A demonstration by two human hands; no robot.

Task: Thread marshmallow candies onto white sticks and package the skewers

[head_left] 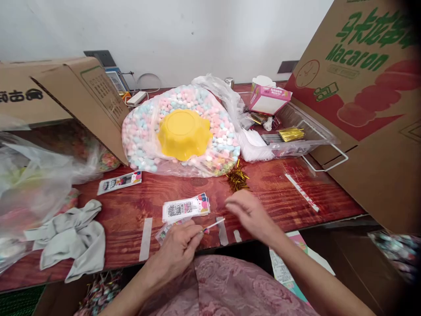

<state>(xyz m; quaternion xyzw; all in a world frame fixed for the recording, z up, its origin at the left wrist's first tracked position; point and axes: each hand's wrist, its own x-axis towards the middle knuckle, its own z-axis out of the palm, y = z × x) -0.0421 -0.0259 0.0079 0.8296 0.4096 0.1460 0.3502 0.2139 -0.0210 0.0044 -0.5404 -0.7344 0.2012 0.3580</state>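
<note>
My left hand (180, 240) is closed at the table's front edge, thumb and fingers pinching a thin white stick (215, 224) that points to the right. From under this hand peeks a clear printed packet (162, 233); whether it is joined to the stick is hidden. My right hand (248, 213) hovers right of the stick, fingers loosely bent and nothing visible in them. Just beyond it lies a pile of gold twist ties (238, 177). A small stack of printed bags (186, 208) rests flat between the hands and the large clear bag of pastel candies (138, 145).
An upturned yellow bowl (184, 134) sits on the candy bag. Behind on the right, a clear tray (296, 151) holds gold ties and white sticks. Cardboard boxes (362, 145) flank the table. A grey cloth (75, 239) and another printed packet (120, 182) lie left.
</note>
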